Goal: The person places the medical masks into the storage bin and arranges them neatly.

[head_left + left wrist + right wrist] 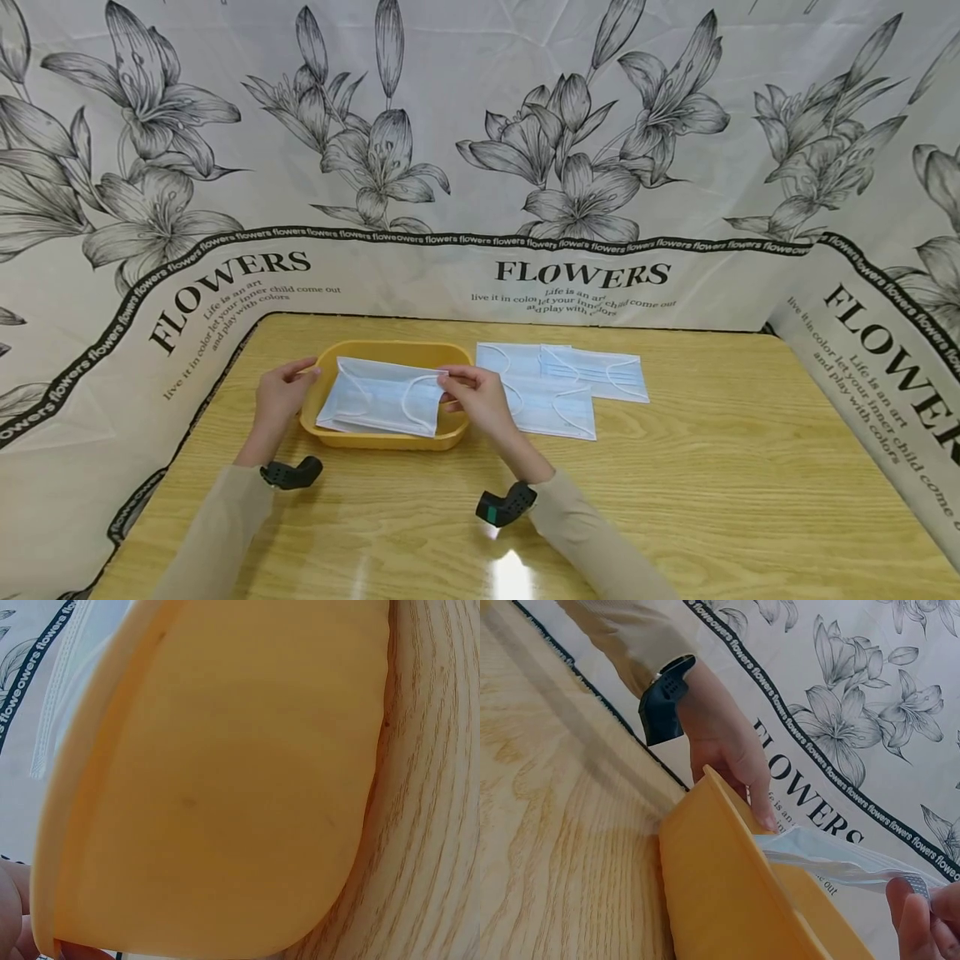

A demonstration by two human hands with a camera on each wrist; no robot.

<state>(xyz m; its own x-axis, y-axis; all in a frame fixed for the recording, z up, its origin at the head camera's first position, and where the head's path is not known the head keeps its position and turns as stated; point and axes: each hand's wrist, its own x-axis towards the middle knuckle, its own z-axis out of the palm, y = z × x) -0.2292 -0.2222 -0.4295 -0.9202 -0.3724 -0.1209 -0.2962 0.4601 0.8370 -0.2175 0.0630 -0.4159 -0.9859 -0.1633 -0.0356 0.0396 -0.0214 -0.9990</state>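
A yellow plastic basin (pixel 390 443) stands on the table, its near wall filling much of the left wrist view. At its left end, my left hand (pixel 281 408) grips the rim, fingers on the inner side in the right wrist view. A light-blue face mask (pixel 382 396) with white ear loops lies tilted across the basin's opening. My right hand (pixel 480 400) pinches that mask's upper right corner between thumb and fingers, and this pinch also shows at the right wrist view's lower right edge. Whatever lies under the mask inside the basin is hidden.
Several more face masks (pixel 558 408) lie flat and overlapping on the wooden table (pixel 675 500), just right of the basin. White cloth (pixel 420 283) printed with flowers and lettering hangs behind the table and along both sides.
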